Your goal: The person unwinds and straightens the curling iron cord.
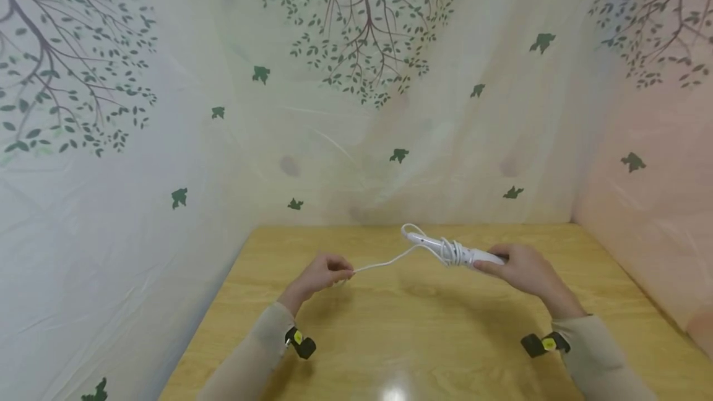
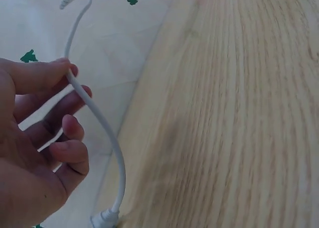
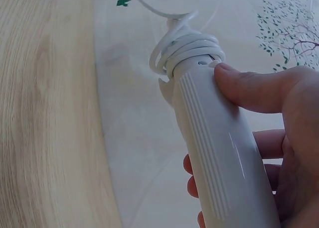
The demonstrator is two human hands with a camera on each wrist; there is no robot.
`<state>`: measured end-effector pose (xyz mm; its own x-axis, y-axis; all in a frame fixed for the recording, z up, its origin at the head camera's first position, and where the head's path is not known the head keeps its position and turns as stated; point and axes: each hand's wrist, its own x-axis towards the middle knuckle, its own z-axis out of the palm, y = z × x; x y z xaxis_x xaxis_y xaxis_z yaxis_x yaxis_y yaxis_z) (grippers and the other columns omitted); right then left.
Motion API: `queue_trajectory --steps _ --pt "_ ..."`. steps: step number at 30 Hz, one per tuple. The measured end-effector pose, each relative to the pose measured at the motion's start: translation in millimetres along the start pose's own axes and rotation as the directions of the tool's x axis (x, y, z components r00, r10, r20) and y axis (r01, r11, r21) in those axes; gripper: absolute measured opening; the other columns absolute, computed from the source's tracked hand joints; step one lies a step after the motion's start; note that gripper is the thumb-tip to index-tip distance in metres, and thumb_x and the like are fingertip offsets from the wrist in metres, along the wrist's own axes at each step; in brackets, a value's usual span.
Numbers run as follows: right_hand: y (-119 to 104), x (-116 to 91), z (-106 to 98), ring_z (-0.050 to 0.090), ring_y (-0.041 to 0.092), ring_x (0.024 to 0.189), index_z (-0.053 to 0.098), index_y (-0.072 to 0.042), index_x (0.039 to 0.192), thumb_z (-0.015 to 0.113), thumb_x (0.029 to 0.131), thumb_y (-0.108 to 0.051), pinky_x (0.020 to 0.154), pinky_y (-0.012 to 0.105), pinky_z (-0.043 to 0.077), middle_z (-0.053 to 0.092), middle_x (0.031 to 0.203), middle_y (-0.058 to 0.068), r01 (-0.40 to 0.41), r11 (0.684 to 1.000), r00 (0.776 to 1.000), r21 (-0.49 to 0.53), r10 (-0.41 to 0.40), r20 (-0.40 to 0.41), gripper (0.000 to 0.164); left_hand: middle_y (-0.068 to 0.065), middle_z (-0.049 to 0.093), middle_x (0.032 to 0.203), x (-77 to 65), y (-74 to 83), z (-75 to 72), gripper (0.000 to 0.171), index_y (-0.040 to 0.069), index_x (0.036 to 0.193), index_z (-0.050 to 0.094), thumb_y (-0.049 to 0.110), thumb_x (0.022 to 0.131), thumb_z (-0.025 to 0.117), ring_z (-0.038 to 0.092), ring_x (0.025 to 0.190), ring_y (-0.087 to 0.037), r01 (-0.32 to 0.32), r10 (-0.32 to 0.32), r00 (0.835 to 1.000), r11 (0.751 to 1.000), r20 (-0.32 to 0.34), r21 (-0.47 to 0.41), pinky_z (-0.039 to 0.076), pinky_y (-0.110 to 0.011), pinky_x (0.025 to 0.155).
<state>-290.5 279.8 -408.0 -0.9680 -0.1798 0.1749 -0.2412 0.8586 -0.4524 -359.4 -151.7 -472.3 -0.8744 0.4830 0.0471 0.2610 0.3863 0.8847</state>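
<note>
In the head view, my right hand (image 1: 526,270) grips one end of a long white hair iron (image 1: 490,257), holding it tilted above the table. Its ribbed white body (image 3: 224,153) fills the right wrist view, thumb on top and fingers curled round behind. Several turns of white cord (image 3: 192,49) are wound about its middle. A loose stretch of that cord (image 1: 384,263) runs left to my left hand (image 1: 323,273), which pinches it between thumb and fingertips. Below the pinch, in the left wrist view, the cord hangs down to a white plug end (image 2: 105,219), partly cut off by the frame.
Beneath both hands lies a light wood table (image 1: 390,327). Pale sheeting (image 1: 334,166) printed with trees and green leaf shapes rises behind it and at both sides. Dark wrist cameras (image 1: 301,344) are strapped at both sleeves.
</note>
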Motion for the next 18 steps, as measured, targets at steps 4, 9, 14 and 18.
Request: queue_trajectory --steps 4,9,14,18 --pt "-5 0 -2 0.052 0.015 0.069 0.071 -0.003 0.110 0.065 0.086 -0.059 0.057 0.029 0.041 0.069 0.090 0.005 0.008 1.000 1.000 0.007 -0.008 -0.005 0.060 -0.002 0.070 0.092 6.5 -16.1 2.6 0.024 0.004 0.103 0.073 0.025 0.093 0.067 0.060 0.075 -0.025 0.031 -0.033 0.999 0.998 0.036 0.061 0.049 -0.032 0.061" --pt "-12 1 -5 0.052 0.015 0.068 0.071 -0.005 0.110 0.065 0.085 -0.060 0.057 0.029 0.041 0.069 0.090 0.005 0.013 1.000 1.000 -0.001 -0.013 -0.001 0.060 -0.001 0.070 0.100 6.6 -15.6 5.8 0.027 0.005 0.109 0.072 0.027 0.095 0.064 0.061 0.077 -0.028 0.044 -0.047 0.998 0.997 0.052 0.062 0.050 -0.033 0.062" --pt "-14 1 -5 0.052 0.014 0.068 0.071 -0.005 0.110 0.066 0.085 -0.058 0.057 0.029 0.041 0.069 0.090 0.004 0.020 1.000 1.000 -0.001 -0.020 0.000 0.059 -0.001 0.069 0.100 6.4 -8.9 10.3 0.029 0.004 0.111 0.071 0.027 0.095 0.064 0.058 0.075 -0.020 0.051 -0.052 0.998 0.998 0.043 0.031 0.048 -0.029 0.062" --pt "-15 0 -6 0.051 0.014 0.068 0.072 -0.005 0.109 0.066 0.085 -0.058 0.057 0.029 0.040 0.069 0.089 0.003 0.036 0.999 0.999 -0.007 -0.036 -0.004 0.058 -0.006 0.070 0.099 8.5 -3.6 16.5 0.030 0.003 0.112 0.070 0.027 0.095 0.063 0.056 0.072 -0.016 0.041 -0.041 0.999 0.999 0.034 0.001 0.046 -0.026 0.061"
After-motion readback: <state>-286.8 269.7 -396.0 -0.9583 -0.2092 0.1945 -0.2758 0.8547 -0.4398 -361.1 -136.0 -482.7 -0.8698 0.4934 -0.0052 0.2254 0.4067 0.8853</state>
